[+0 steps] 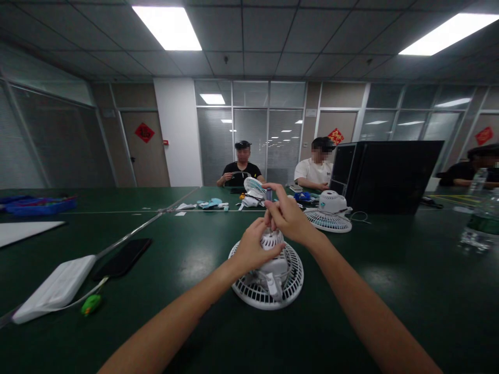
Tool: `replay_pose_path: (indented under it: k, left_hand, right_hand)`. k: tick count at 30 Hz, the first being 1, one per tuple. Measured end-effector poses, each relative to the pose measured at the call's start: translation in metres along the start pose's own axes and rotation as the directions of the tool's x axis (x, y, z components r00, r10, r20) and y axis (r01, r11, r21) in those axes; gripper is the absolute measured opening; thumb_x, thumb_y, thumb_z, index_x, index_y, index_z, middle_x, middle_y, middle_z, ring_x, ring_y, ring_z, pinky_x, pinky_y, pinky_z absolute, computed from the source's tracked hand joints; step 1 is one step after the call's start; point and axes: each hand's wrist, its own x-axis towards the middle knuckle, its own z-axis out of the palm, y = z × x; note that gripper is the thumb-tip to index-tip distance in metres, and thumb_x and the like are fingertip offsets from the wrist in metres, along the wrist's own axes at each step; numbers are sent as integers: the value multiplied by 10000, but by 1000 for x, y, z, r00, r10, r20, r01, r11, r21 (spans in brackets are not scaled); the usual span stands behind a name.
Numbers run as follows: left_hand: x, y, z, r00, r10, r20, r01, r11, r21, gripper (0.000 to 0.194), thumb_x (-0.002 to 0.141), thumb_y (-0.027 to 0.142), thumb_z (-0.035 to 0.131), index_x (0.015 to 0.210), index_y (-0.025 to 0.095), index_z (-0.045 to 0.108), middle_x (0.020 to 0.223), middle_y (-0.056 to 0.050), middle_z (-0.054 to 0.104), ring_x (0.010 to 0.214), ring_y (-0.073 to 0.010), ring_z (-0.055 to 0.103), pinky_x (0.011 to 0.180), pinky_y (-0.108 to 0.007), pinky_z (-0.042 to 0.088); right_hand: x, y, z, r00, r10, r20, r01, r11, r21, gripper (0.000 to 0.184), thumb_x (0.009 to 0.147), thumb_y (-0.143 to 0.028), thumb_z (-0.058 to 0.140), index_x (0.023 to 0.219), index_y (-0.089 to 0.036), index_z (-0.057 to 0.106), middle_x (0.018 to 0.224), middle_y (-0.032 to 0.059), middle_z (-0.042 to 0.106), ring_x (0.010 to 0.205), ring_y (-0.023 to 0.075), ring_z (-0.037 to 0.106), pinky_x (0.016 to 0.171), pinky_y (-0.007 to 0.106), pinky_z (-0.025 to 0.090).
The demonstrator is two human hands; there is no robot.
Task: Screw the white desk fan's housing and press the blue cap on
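A small white fan (296,270) lies with its round slotted grille flat on the table and its motor housing facing up. My left hand (251,246) is closed around the top of the housing, thumb along the near side and fingertips close to the screwdriver's shaft. In my right hand (286,213), the fingers close on an upright screwdriver (268,194) with a purplish handle. Its shaft points down at the top of the housing; the tip is too small to make out.
Another white fan (331,221) lies beyond on the right, before a black computer case (393,176). A white power bank (58,283), a black phone (122,258) and a blue tray (42,205) are leftward. Two people (241,169) sit opposite; bottles (483,223) stand right.
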Motion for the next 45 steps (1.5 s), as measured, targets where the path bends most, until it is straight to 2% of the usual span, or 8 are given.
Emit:
replay_pose_path:
  k: [10,15,22,29,45]
  left_hand:
    - [-1,-1,0,1000,-3,-9,3,1000,7,327,737,291,728,1022,169,624,1095,-85,609,1012,-240,600,937,-382,486]
    - [-1,-1,0,1000,-2,-5,2,1000,2,353,741,301,727,1058,182,628,1109,-78,609,1031,-237,601,954,-378,484]
    - [-1,0,0,1000,-17,-2,17,1000,4,308,744,291,718,1010,167,623,1076,-84,607,992,-238,599,928,-381,486]
    - [0,-1,2,1000,-15,-5,15,1000,3,296,740,291,717,992,176,613,1049,-73,605,981,-236,594,918,-380,483]
    - [-1,-2,2,1000,-10,-11,10,1000,7,281,737,314,728,943,163,609,1031,-75,591,964,-237,591,900,-359,477]
  right_hand:
    - [1,4,-2,999,13,-37,-13,1000,-1,399,959,-309,427,1337,-189,376,564,-64,600,384,97,552,441,202,453]
    - [2,9,-4,997,11,-73,-6,998,64,421,962,-364,429,1339,-193,352,566,-70,602,369,90,548,402,177,430]
    - [1,6,0,1000,24,-21,-22,997,69,422,960,-353,426,1342,-184,365,562,-67,595,361,91,539,388,177,424]
    - [2,7,1,1000,18,-16,-17,1000,25,411,957,-327,418,1338,-178,379,536,-71,587,356,95,531,401,189,429]
    - [3,10,7,981,119,-154,-114,993,43,406,897,-372,535,1242,-186,428,512,-55,617,338,124,551,380,202,437]
